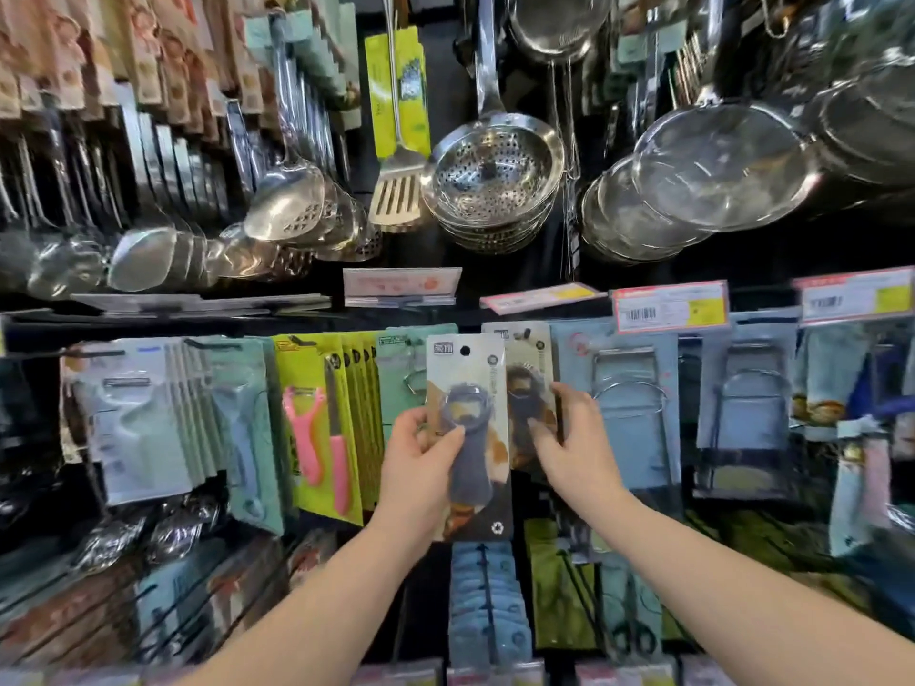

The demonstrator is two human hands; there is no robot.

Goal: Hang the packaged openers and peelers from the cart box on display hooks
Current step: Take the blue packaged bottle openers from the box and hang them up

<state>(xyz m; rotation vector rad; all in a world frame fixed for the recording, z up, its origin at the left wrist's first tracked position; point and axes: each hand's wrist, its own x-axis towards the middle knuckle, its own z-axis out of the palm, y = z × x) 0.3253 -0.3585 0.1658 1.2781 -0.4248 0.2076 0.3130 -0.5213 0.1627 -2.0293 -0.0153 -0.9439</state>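
Packaged opener (468,428) held upright at centre, near side of the display, gripped by left hand (421,462): thumb pressed across the front, other fingers hidden behind the card. Right hand (577,438) pinching hanging opener pack (522,383) just right and farther back, thumb on front, fingers curled round its right edge. Hanging point of that pack hard to make out; price labels (671,309) blurred, unreadable. Peeler cards (317,428) hanging at left, steel strainers (495,175) and slotted ladles (287,200) above, more carded goods (487,601) below, cut off by the near frame edge; outer parts smeared.
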